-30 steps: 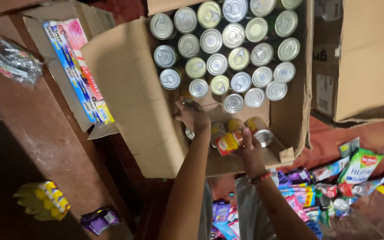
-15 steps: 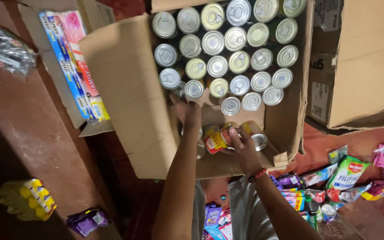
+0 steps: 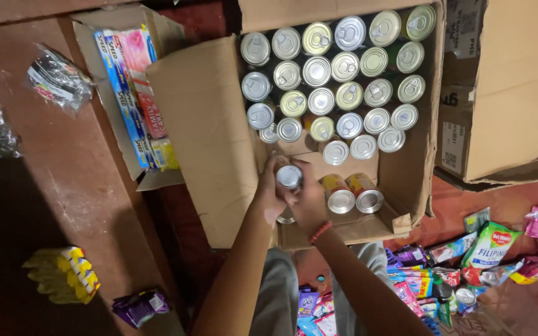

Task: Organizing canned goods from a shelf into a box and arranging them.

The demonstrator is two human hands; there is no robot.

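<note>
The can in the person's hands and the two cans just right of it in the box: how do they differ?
The held can is gripped between the left hand and right hand, its silver lid facing the camera; the two loose cans are touched by no hand. The held can's side is hidden by fingers; the loose cans lie tipped over, showing red and yellow labels. Both kinds have round silver lids, inside the same cardboard box.

The floor is dull reddish-brown, dim and shadowed off to the left of the hands and brighter toward the right. Far left of the hands lies a clear plastic bag, and below it a yellow packet beside a small purple wrapper. To the right stands a closed brown carton, with bright sachets scattered below it.
</note>
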